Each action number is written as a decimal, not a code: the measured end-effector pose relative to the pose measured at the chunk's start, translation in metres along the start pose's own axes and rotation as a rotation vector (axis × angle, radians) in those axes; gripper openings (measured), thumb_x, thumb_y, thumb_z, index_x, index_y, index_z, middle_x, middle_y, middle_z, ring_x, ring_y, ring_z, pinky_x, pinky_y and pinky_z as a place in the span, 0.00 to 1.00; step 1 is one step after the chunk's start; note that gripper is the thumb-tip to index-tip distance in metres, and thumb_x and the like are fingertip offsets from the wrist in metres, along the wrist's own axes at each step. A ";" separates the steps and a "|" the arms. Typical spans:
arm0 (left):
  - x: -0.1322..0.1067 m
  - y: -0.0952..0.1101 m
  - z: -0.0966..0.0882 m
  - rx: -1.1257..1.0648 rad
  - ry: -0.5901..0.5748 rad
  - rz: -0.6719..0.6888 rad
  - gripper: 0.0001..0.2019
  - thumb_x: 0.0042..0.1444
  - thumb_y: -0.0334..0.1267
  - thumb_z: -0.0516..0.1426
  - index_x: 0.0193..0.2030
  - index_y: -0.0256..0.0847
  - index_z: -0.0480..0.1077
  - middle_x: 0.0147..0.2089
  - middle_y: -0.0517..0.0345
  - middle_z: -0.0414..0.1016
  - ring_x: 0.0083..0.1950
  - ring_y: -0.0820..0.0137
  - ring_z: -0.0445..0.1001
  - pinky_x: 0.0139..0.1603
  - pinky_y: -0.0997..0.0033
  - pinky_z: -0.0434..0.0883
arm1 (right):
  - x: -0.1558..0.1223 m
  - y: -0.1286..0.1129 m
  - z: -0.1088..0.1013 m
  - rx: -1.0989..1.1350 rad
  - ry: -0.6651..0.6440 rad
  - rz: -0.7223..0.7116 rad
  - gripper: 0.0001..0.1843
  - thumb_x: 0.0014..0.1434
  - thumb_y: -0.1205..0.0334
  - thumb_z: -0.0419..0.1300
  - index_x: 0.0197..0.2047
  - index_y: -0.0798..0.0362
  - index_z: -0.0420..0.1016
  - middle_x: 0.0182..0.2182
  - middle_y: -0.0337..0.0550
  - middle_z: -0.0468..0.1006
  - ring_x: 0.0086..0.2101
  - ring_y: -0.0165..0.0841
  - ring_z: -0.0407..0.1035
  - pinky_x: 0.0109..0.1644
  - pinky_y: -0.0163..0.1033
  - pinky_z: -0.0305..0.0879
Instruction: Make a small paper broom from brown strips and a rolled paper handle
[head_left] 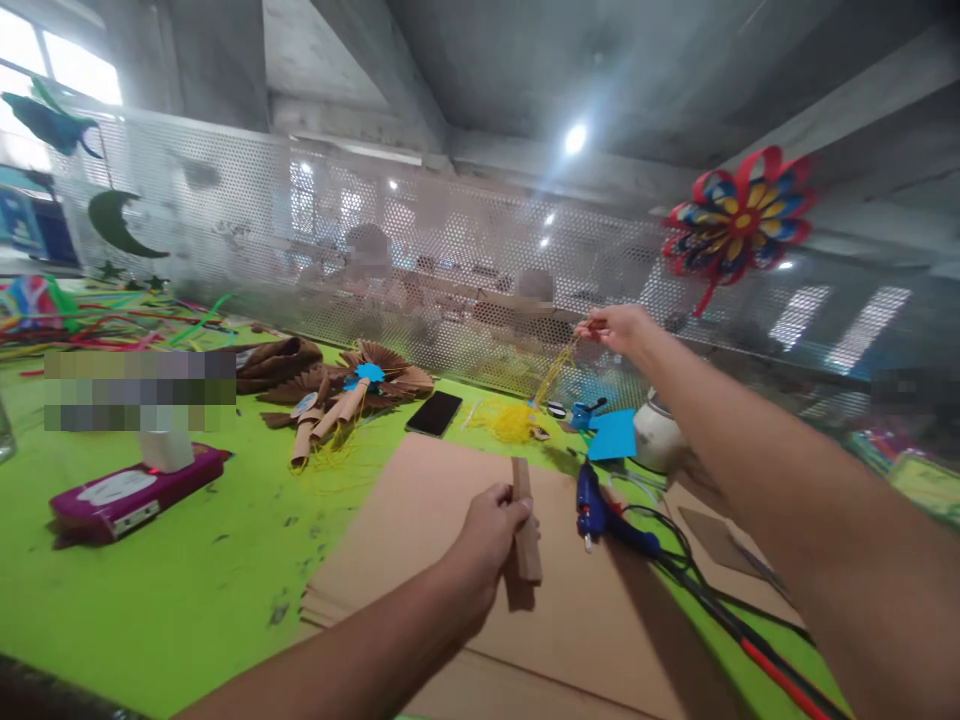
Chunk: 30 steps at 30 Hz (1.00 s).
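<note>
My left hand is closed around a narrow folded strip of brown paper or card, held just above a stack of brown sheets. My right hand is raised at arm's length, its fingers pinched on thin yellow strands. These strands hang down to a loose yellow tangle on the green table. To the right of the strip, a blue glue gun lies on the sheets, nozzle toward me. A square of blue paper rests beyond it.
Brown pleated paper fans with yellow strands lie at the back left, beside a phone. A purple power strip stands at left. Black cables run along the right. A perforated screen borders the table; a paper flower hangs right.
</note>
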<state>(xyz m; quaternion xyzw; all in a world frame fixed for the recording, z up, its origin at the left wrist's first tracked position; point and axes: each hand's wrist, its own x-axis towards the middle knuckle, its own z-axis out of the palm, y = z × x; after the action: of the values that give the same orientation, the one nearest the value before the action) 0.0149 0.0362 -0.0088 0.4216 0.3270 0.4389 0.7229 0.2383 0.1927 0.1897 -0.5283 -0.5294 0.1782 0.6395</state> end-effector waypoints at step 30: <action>0.004 0.046 -0.007 -0.002 -0.070 0.285 0.08 0.49 0.36 0.57 0.35 0.36 0.63 0.27 0.59 0.69 0.30 0.72 0.69 0.35 0.70 0.66 | -0.236 -0.127 -0.016 0.086 -0.660 0.081 0.11 0.51 0.55 0.62 0.29 0.54 0.77 0.10 0.33 0.62 0.13 0.21 0.50 0.17 0.33 0.40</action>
<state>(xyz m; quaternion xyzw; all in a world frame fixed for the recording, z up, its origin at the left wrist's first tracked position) -0.0062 0.0543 0.0292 0.4782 0.2378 0.5225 0.6647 0.1213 -0.0487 0.1856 -0.4354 -0.6784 0.3872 0.4476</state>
